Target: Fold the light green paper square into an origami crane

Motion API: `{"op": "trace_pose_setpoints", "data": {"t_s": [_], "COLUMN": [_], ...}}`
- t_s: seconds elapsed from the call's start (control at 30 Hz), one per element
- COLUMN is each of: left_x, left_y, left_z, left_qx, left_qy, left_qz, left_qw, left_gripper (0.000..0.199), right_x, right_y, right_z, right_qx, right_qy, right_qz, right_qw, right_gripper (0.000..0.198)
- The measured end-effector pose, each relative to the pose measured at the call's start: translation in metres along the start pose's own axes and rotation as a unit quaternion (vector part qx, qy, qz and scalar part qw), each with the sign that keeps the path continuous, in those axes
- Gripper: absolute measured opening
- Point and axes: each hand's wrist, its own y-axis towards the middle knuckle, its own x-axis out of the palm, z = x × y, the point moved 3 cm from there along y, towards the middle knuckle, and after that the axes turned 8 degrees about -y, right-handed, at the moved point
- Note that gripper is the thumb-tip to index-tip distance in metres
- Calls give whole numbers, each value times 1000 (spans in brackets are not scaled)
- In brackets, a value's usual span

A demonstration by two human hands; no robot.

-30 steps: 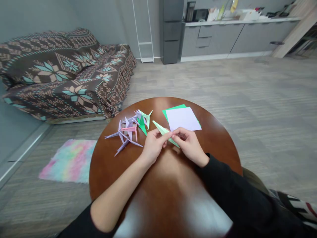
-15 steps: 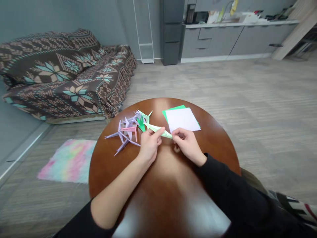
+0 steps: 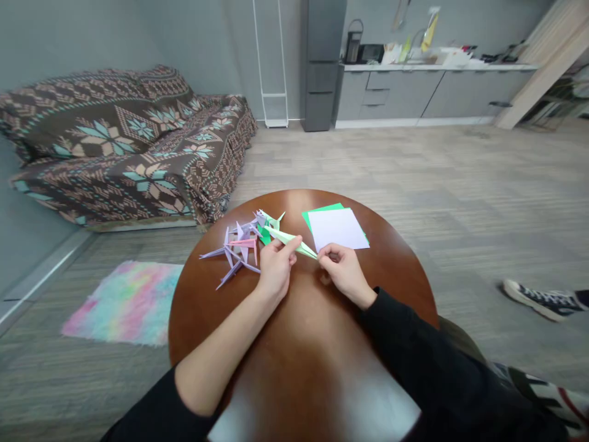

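Note:
A long, narrow piece of pale green folded paper [image 3: 304, 248] is stretched between my two hands above the table. My left hand [image 3: 275, 265] pinches its middle, thumb on top. With closed fingertips, my right hand [image 3: 341, 270] grips its pointed right end. Left of my left hand lies a cluster of folded paper figures: several lilac ones [image 3: 229, 250], a pink one [image 3: 248, 244], a dark green one [image 3: 264, 234] and another pale green one [image 3: 278, 220]. Beyond my right hand rests a lilac sheet stack [image 3: 338, 228] with a green sheet [image 3: 317, 214] sticking out beneath.
The round brown table [image 3: 294, 344] stands before me. A sofa under a patterned cover [image 3: 138, 147] is at the far left, with a fluffy pastel rug [image 3: 124, 301] nearer. Another person's sneaker [image 3: 536, 299] shows on the floor at right. Kitchen cabinets [image 3: 405, 95] line the back.
The view has shifted slightly, and a person's sneaker has appeared at right. Both hands keep hold of the pale green folded paper, with little change in their pose.

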Motion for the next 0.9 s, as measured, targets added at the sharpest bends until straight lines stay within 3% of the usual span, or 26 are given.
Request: {"op": "trace_pose_setpoints", "data": {"t_s": [0.17, 0.37, 0.6, 0.73, 0.9], "left_x": [-1, 2, 5, 3, 2], "left_y": [2, -2, -5, -4, -2], "left_z": [2, -5, -9, -13, -9], "left_qx": [-23, -74, -43, -33, -27], "left_qy": [-27, -12, 86, 134, 109], "left_qz": [-13, -72, -151, -144, -111], "left_qw": [999, 995, 984, 980, 988], "left_gripper": [30, 32, 22, 17, 14], "right_x": [-3, 5, 3, 4, 5], "right_y": [-4, -8, -4, -4, -6], "right_z": [-2, -7, -3, -4, -4], "right_qx": [-12, -7, -1, -7, -1], "right_qy": [11, 44, 62, 48, 10], "right_qz": [16, -55, -28, -19, -4], "right_qw": [1000, 998, 998, 999, 1000], "right_gripper": [12, 24, 25, 21, 12]}}
